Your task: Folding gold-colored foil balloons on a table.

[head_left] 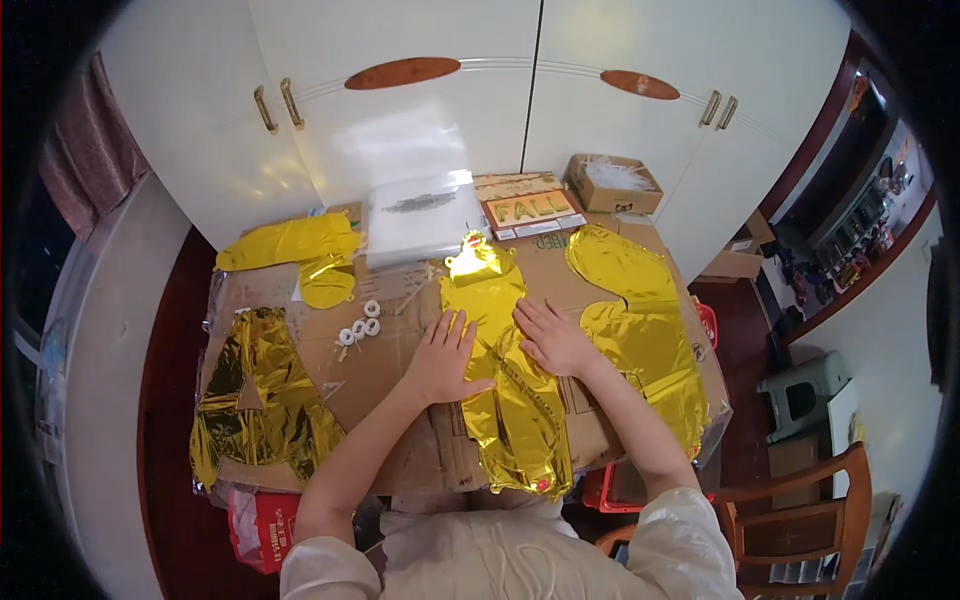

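A flat, uninflated gold foil balloon [490, 340] lies lengthwise before me on a cardboard-covered table [400, 285]. My left hand [447, 360] rests along its left side with the fingers stretched out. On the opposite side, my right hand [553, 337] lies flat with its fingers on the foil's edge. Neither hand grips anything. A larger curved gold foil balloon [640, 320] spreads out to the right, partly under my right forearm. To the left lies a wrinkled gold foil balloon [265, 385] with cut-out gaps.
Small white rolls [360, 328] sit left of centre. Folded gold foil [290, 243] lies at the far left. Along the back are clear plastic sheets [425, 215], a flat printed box [530, 208] and an open carton [613, 185]. A wooden chair [800, 510] stands right, a red bag [268, 530] below left.
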`<control>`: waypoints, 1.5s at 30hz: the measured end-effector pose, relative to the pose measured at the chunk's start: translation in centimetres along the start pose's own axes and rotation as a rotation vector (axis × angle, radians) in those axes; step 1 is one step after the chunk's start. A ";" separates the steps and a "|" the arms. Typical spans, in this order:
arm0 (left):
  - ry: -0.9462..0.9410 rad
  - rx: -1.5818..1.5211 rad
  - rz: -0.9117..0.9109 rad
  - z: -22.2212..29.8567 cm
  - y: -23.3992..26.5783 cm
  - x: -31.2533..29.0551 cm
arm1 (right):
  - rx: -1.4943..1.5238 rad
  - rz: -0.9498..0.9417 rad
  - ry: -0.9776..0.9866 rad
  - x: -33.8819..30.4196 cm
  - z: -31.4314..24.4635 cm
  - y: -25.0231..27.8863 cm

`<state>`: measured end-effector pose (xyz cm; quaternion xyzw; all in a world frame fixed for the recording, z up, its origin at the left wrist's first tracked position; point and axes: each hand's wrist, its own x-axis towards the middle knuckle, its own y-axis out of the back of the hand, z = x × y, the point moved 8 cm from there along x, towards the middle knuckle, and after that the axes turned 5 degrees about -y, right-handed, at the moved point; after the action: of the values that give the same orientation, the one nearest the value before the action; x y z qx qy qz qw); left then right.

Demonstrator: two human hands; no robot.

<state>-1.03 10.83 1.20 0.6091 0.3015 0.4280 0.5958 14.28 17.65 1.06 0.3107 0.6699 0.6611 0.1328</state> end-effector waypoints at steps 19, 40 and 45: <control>0.030 0.008 -0.059 -0.2 0.0 0.2 | 0.172 0.018 0.039 2.5 1.9 1.3; -0.232 -0.113 -0.053 3.2 2.9 -2.6 | -0.035 -0.118 0.132 -5.2 -3.3 2.4; -0.331 -0.067 -0.174 5.6 3.3 -6.0 | 0.108 -0.129 0.108 -7.1 -4.0 2.9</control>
<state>0.69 2.57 3.87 0.6228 0.2366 0.2785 0.6918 18.06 10.05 2.54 0.2375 0.7294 0.6299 0.1216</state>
